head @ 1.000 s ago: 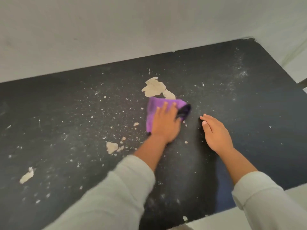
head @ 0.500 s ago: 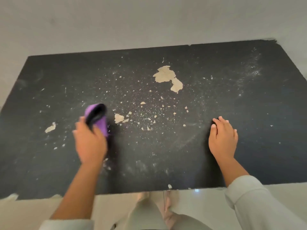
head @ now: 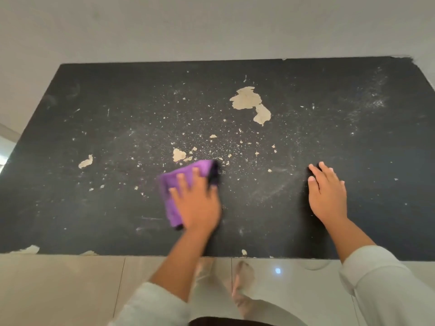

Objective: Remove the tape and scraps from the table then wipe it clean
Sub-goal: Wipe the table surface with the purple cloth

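Crumbs [head: 244,252] sit on the table's [head: 376,231] near lip at six o'clock; a careless sweep would likely tip them onto the floor. Just beyond, the left hand [head: 199,205] presses flat, fingers spread, on the purple cloth [head: 175,184]; the right hand [head: 328,194] rests open at three o'clock, holding nothing. Farther, at twelve, the big pale patch [head: 250,102] looks stuck and may smear or resist wiping.

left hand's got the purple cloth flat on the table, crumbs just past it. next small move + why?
Probably sweep the purple cloth forward under the left hand, toward the pale scrap just beyond its far edge. Flakes and dust cover the black table there, while the right hand rests flat, bracing.
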